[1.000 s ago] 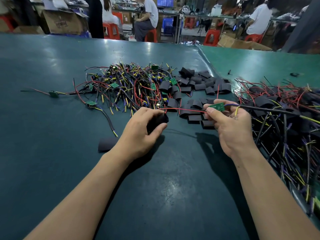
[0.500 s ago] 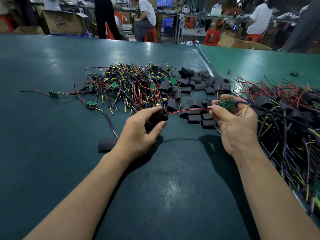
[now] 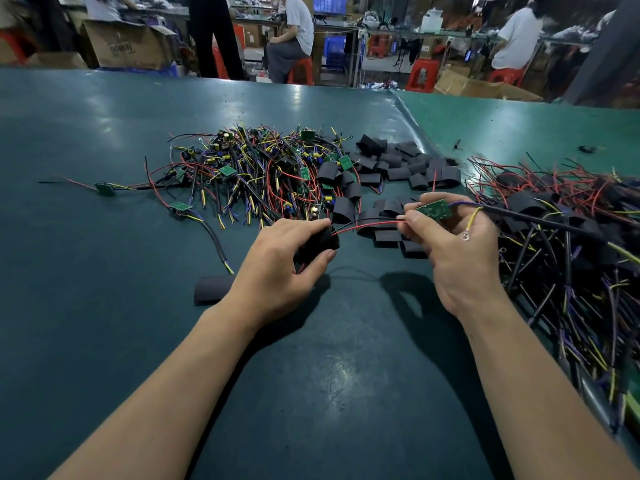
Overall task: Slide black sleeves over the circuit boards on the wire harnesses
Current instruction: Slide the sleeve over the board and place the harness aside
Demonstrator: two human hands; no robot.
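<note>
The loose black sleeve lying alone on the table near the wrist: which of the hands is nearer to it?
Left. The left hand is just right of the lone sleeve, gripping another black sleeve. The right hand is far to its right, pinching the circuit board.

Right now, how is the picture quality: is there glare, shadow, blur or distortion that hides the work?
Head view: glare patches shine on the green table; both hands cast dark shadows toward the viewer; the wide lens bends the far table edge; background people are blurred; the left hand, black sleeve, right hand and circuit board are sharp.
</note>
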